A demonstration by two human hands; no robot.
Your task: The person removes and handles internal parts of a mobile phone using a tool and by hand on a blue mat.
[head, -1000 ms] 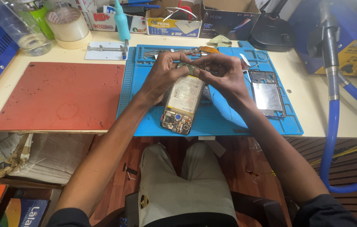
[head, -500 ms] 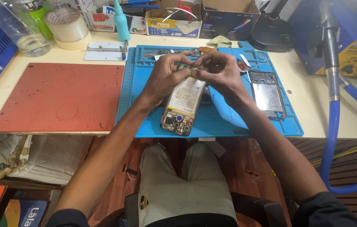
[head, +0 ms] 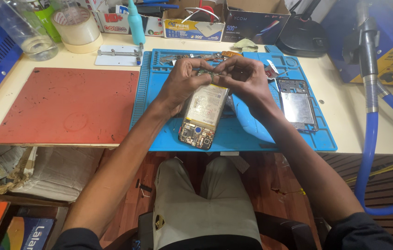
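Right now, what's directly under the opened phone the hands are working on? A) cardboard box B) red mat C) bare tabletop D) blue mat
D: the opened phone, held at its far end by the left hand and right hand, lies over the blue mat; the red mat sits apart to the left.

Red mat (head: 62,104): flat on the table (head: 344,115), left of the blue mat (head: 252,134).
Tape roll (head: 77,28): far left corner, beside a clear bottle (head: 18,30).
Phone frame (head: 297,103): on the blue mat's right side (empty, face up).
Blue hose (head: 373,153): hangs past the table's right edge.
Cardboard boxes (head: 252,18): along the back.
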